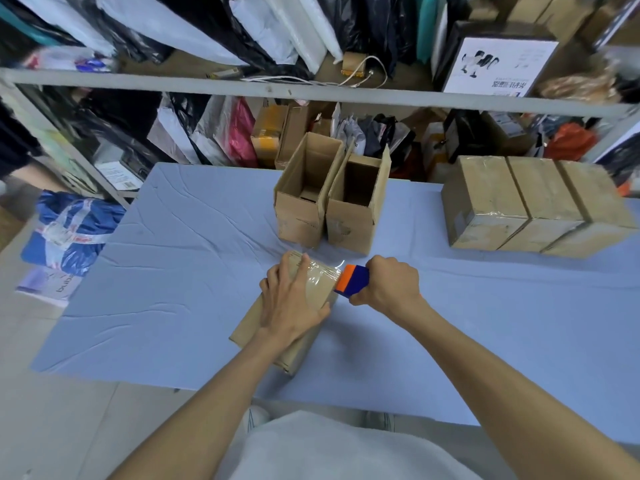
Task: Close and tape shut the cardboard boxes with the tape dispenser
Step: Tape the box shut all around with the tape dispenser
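Pressing my left hand [294, 301] flat on the closed brown cardboard box [251, 323], my right grip [389, 284] is clenching the blue-and-orange plastic tape dispenser [351, 280]. I am sealing this box; next, I reckon, comes tearing the clear tape [322, 271].

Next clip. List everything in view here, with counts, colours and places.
Box being taped: one, brown, near table edge, clear tape across its top.
Tape dispenser: one, orange and blue, at that box's right edge.
Open boxes: two, brown, side by side, mid-table.
Taped boxes: three, brown, in a row, table's right.
Table cover: one, light blue, wrinkled.
Plastic bag: one, blue and white, floor left of table.
Shelf rack: one, grey, behind table, holding bags and parcels.
Left hand: one, flat on the box being taped.
Right hand: one, gripping the tape dispenser.
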